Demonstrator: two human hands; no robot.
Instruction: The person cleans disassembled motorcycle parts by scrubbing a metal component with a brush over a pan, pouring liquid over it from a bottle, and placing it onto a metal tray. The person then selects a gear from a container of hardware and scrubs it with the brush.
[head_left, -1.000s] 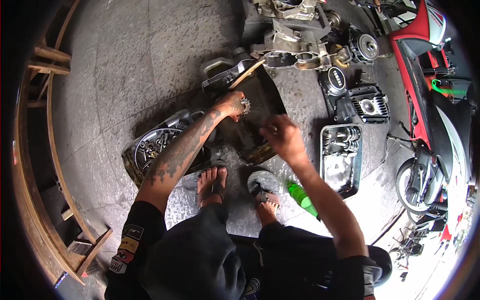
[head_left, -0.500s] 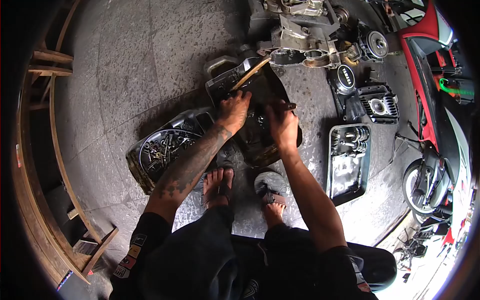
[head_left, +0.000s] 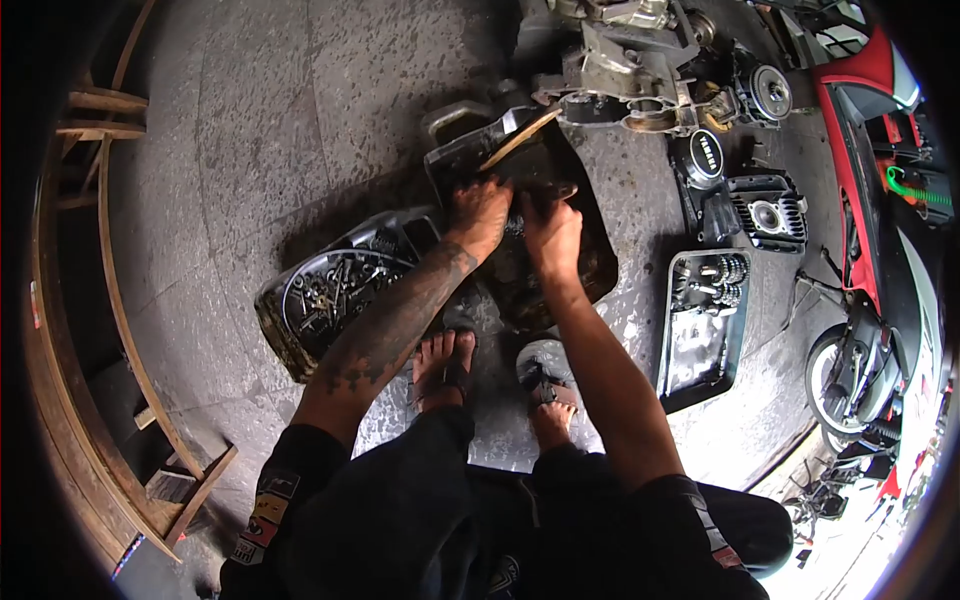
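Note:
Both hands are over a dark, cut-open plastic container (head_left: 597,225) with a wet, grimy inside. My left hand (head_left: 480,215) is closed, fingers curled downward; whatever it grips is hidden beneath it. Close beside it, my right hand (head_left: 553,238) is wrapped round a short tool with a brown handle (head_left: 566,190), whose end sticks out past the thumb side. The working end of that tool does not show. A light wooden stick (head_left: 520,138) lies slanted across the container's far part, just beyond my left hand.
Left of my feet, another cut container (head_left: 268,318) holds bolts and small parts. A metal tray (head_left: 662,345) with gears lies right. Engine casings (head_left: 620,75), a Yamaha cover (head_left: 704,155) and a finned cylinder part (head_left: 768,215) lie beyond. A motorcycle (head_left: 850,200) stands right, a wooden bench (head_left: 75,400) left.
My right hand has moved left and slightly farther away, closer to my left hand, with the brown-handled tool. The view has shifted a little.

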